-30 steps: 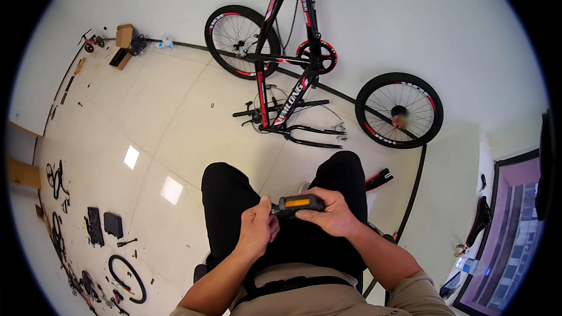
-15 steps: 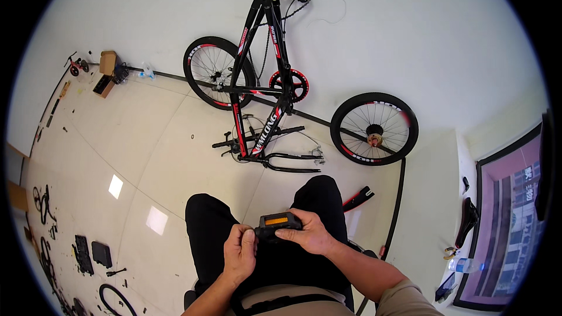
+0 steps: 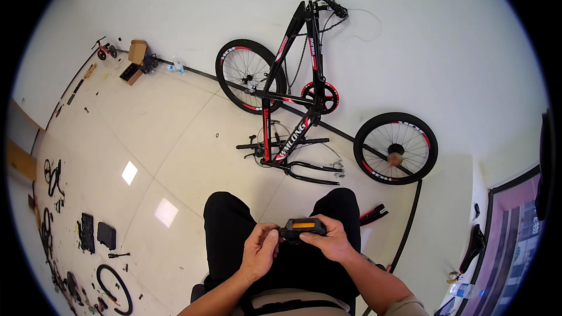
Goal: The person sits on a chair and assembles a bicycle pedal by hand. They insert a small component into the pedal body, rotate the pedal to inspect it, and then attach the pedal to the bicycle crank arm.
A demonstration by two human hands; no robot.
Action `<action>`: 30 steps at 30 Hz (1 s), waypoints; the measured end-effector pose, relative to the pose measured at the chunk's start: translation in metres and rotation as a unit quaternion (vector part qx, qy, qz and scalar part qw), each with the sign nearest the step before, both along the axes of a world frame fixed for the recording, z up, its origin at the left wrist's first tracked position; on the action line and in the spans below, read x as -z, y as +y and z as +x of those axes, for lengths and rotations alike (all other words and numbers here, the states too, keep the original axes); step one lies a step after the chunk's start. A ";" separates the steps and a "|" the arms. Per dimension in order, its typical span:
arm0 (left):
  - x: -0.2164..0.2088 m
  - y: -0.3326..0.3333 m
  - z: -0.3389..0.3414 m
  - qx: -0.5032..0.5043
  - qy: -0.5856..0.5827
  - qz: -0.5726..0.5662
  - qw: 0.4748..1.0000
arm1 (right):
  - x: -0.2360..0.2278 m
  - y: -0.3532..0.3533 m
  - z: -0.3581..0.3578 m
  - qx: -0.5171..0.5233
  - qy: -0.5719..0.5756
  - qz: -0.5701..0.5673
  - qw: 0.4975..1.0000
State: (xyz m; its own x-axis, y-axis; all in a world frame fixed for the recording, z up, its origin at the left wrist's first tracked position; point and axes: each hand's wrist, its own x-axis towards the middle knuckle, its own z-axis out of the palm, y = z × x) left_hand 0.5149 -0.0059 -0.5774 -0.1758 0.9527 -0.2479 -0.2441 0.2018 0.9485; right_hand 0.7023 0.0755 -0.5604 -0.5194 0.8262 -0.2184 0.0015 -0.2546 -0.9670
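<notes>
Above my lap I hold a black bicycle pedal (image 3: 304, 226) with an orange reflector along its side. My right hand (image 3: 335, 239) grips the pedal body, thumb on the near face and fingers wrapped behind. At the pedal's left end, where the axle sits, my left hand (image 3: 261, 248) is closed in a pinch. What its fingertips hold is mostly hidden, though they touch the axle end. Beyond my knees a black and red bicycle frame (image 3: 295, 140) leans upside down against the wall, with a chainring (image 3: 321, 98) on it.
Two wheels, one at left (image 3: 250, 76) and one at right (image 3: 396, 148), lean on the wall. A black fork (image 3: 313, 172) lies by the frame. Tool cases (image 3: 88, 234), a tire (image 3: 115, 288) and small parts cover the left floor. A saddle (image 3: 473, 249) rests on the right sill.
The whole view has shifted, so the surroundings sit further right and slightly lower. Both hands keep the pedal in nearly the same hold over my lap.
</notes>
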 end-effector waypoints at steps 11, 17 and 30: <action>0.013 -0.003 0.001 -0.027 0.034 -0.024 0.999 | -0.001 -0.006 -0.002 -0.028 0.003 -0.002 1.000; -0.009 0.002 0.007 -0.003 -0.024 -0.070 0.997 | 0.015 -0.008 -0.005 0.006 0.150 -0.128 0.980; 0.006 0.000 -0.001 0.003 0.220 0.146 0.965 | 0.009 0.001 -0.004 0.054 0.215 -0.234 0.946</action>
